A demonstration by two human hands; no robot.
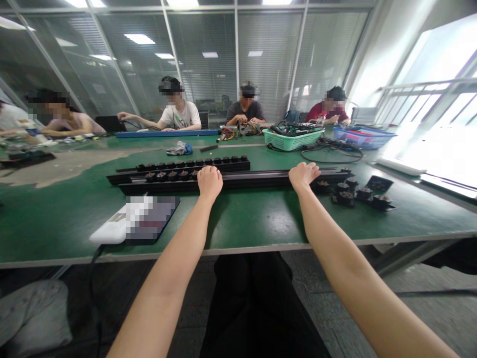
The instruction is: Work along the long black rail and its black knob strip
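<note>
A long black rail [257, 180] with a shiny strip along its top lies across the table before me. My left hand [210, 182] is closed over it near the middle, its fingertips hidden behind the far side. Farther right, my right hand [303, 175] grips the same rail, the fingers curling over the top edge. Left of my left hand, several small round black parts [172, 175] sit in a row along the rail. A second black rail [223, 166] lies just behind, bearing another row of such parts. Several loose black parts [343, 198] lie to the right of my right hand.
A white device with a cable [108, 231] and a dark flat box [166, 214] lie at front left. Behind the rails are a crumpled cloth [179, 148], a green basket [294, 140] of cables and a blue basket [367, 137]. Several people sit across the green table [253, 223].
</note>
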